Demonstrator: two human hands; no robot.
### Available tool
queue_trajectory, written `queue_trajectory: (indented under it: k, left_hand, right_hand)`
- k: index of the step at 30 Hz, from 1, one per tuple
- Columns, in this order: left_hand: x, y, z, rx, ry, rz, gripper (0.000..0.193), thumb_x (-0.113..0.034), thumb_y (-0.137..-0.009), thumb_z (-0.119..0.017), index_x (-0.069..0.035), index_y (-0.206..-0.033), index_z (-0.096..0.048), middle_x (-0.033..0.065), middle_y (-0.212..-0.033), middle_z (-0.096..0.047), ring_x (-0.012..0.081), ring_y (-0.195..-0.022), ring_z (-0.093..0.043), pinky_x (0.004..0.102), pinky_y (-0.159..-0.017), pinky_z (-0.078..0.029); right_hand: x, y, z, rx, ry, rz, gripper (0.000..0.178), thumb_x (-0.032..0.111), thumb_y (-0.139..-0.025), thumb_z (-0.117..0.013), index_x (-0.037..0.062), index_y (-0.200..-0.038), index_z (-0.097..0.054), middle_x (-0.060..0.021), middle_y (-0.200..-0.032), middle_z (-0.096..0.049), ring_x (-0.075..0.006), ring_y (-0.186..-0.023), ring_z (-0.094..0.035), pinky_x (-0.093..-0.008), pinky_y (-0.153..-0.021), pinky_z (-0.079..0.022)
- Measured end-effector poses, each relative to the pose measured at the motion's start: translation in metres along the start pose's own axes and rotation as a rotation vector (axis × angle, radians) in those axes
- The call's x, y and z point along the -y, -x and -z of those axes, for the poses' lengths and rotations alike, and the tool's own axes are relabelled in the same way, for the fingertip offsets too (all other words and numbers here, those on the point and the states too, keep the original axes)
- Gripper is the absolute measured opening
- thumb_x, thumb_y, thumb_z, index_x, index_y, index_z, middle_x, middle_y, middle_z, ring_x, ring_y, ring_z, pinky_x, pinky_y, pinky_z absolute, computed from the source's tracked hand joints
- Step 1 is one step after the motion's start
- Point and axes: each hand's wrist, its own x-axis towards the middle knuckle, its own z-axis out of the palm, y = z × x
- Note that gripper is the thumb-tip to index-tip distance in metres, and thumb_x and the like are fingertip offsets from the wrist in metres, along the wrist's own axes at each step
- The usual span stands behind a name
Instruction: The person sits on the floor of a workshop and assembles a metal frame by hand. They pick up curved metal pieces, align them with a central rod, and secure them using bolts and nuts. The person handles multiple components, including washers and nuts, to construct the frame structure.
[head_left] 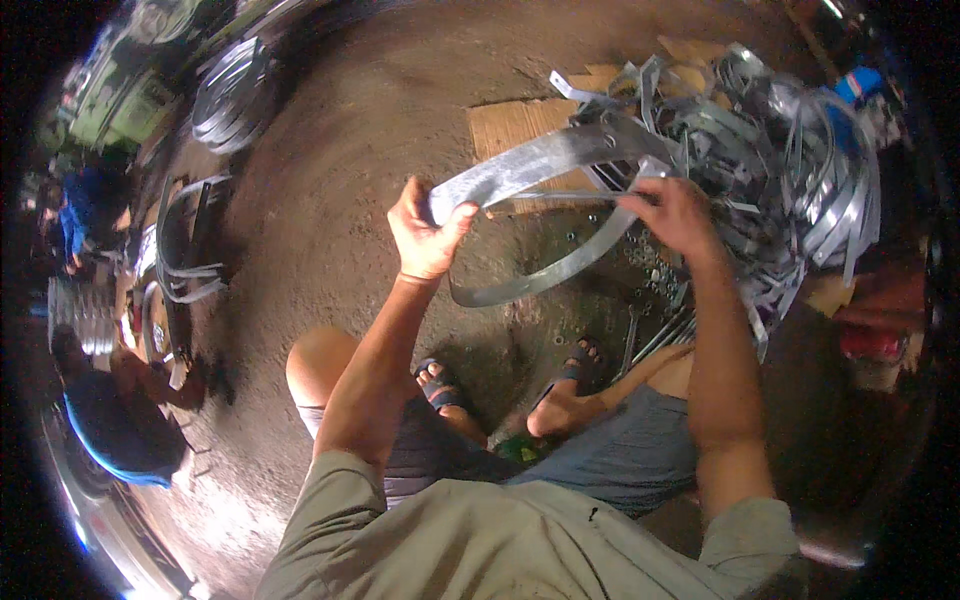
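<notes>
A wide, curved metal band (545, 165), bent into an open loop with holes near one end, is held up in front of me. My left hand (428, 232) is closed round its left bend, thumb along the face. At the right, by the band's flanged ends, my right hand (676, 214) pinches a thin metal rod (570, 194) that lies across the loop's opening. Whether those fingers also press on the band is unclear. The lower strip of the loop (550, 280) curves beneath the rod.
A big heap of metal bands (760, 150) lies at the right, beside flattened cardboard (500, 130). Loose nuts (655, 272) and rods (672, 328) lie on the floor near my feet. More stacked bands (230, 98) stand far left. Another person (115, 410) sits at left.
</notes>
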Motion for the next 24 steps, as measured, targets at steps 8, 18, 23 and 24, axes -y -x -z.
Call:
queue_trajectory:
  k: [8, 18, 23, 24]
  left_hand:
    - [0.004, -0.008, 0.005, -0.050, -0.023, -0.031, 0.058, -0.045, -0.068, -0.085, -0.002, -0.072, -0.046, 0.0013, -0.064, -0.049, 0.0090, -0.062, -0.042, 0.0273, -0.052, -0.040]
    - [0.010, -0.004, 0.008, -0.051, -0.141, -0.026, 0.057, -0.046, -0.067, -0.086, -0.002, -0.073, -0.049, 0.0024, -0.064, -0.051, 0.0080, -0.063, -0.042, 0.0268, -0.053, -0.041]
    - [0.016, -0.001, 0.023, -0.049, -0.151, -0.007, 0.057, -0.046, -0.067, -0.086, -0.003, -0.073, -0.050, 0.0054, -0.064, -0.056, 0.0082, -0.060, -0.055, 0.0274, -0.053, -0.046]
    - [0.002, -0.002, 0.021, -0.071, -0.158, -0.002, 0.059, -0.049, -0.065, -0.086, -0.004, -0.071, -0.047, 0.0051, -0.062, -0.051, 0.0095, -0.060, -0.047, 0.0288, -0.053, -0.044]
  right_hand:
    - [-0.063, 0.041, -0.068, 0.498, 0.176, -0.038, 0.044, 0.055, -0.081, -0.065, 0.0146, -0.097, -0.072, -0.0104, -0.089, -0.070, -0.0331, -0.092, -0.065, -0.0506, -0.097, -0.037]
    - [-0.062, 0.068, -0.206, 0.931, 0.375, 0.142, 0.041, 0.047, -0.086, -0.065, 0.0196, -0.116, -0.067, -0.0076, -0.115, -0.067, -0.0323, -0.111, -0.060, -0.0543, -0.099, -0.036]
    - [-0.013, 0.043, -0.198, 0.683, 0.159, 0.279, 0.039, 0.039, -0.083, -0.069, 0.0129, -0.112, -0.068, -0.0122, -0.109, -0.067, -0.0330, -0.104, -0.061, -0.0462, -0.090, -0.044]
    - [-0.002, 0.043, -0.183, 0.591, 0.100, 0.332, 0.039, 0.038, -0.082, -0.071, 0.0111, -0.111, -0.068, -0.0131, -0.107, -0.067, -0.0331, -0.102, -0.062, -0.0443, -0.088, -0.046]
